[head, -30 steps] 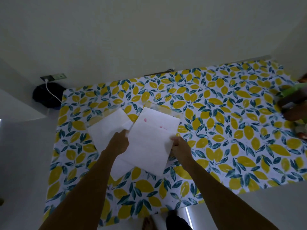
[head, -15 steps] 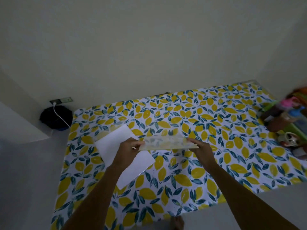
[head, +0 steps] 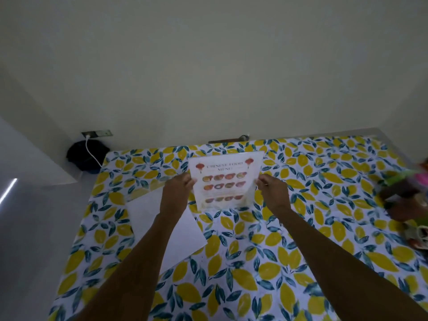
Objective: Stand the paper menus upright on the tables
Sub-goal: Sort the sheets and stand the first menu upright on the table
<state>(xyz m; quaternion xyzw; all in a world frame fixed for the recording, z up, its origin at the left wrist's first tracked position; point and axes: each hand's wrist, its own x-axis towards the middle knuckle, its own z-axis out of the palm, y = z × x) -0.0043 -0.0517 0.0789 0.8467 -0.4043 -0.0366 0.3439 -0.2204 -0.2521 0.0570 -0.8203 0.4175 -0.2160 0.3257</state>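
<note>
A white paper menu point(head: 225, 180) with a red-lantern heading and rows of food pictures stands upright, printed side towards me, its bottom edge near or on the lemon-patterned table point(head: 289, 239). My left hand point(head: 177, 189) pinches its left edge and my right hand point(head: 273, 189) pinches its right edge. A second menu point(head: 159, 224) lies flat and blank side up on the table, partly under my left forearm.
A cluster of colourful items point(head: 410, 205) crowds the table's right edge. The far table edge meets a pale wall. Left of the table sits a dark round object point(head: 86, 156) with a white cable running to a wall socket point(head: 97, 133).
The menu in my hands has turned from flat, blank side up, through edge-on, to upright with its print facing me. It moved farther away and right. The other sheet stayed flat.
</note>
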